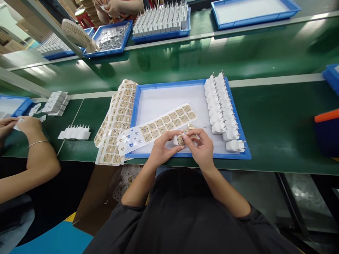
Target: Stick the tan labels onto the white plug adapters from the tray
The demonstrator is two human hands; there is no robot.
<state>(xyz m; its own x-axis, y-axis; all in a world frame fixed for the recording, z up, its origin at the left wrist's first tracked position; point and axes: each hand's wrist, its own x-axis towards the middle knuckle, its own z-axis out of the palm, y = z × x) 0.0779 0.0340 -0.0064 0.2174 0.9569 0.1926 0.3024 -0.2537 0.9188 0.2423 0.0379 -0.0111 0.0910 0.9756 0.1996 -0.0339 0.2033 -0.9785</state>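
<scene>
Both hands meet over the front of a blue-rimmed tray [169, 84]. My left hand [164, 145] grips a small white plug adapter [176, 140] with a gold-coloured face label. The thumb and fingers of my right hand [199, 145] press on that label, and another small gold piece [190, 126] shows just above these fingers. Behind my left hand, a sheet of gold stickers [164, 123] lies slanted across the tray, its left end peeled down to white backing. White plug adapters [218, 106] stand in two rows along the tray's right side, and one lies nearer the front.
Stacked sticker sheets [120, 116] overlap the tray's left edge. Farther left are a row of adapters [75, 132] and a co-worker's arm [39, 151]. Across the green divider stand a tray of upright plugs [161, 19], a fan [78, 33] and another tray [254, 10].
</scene>
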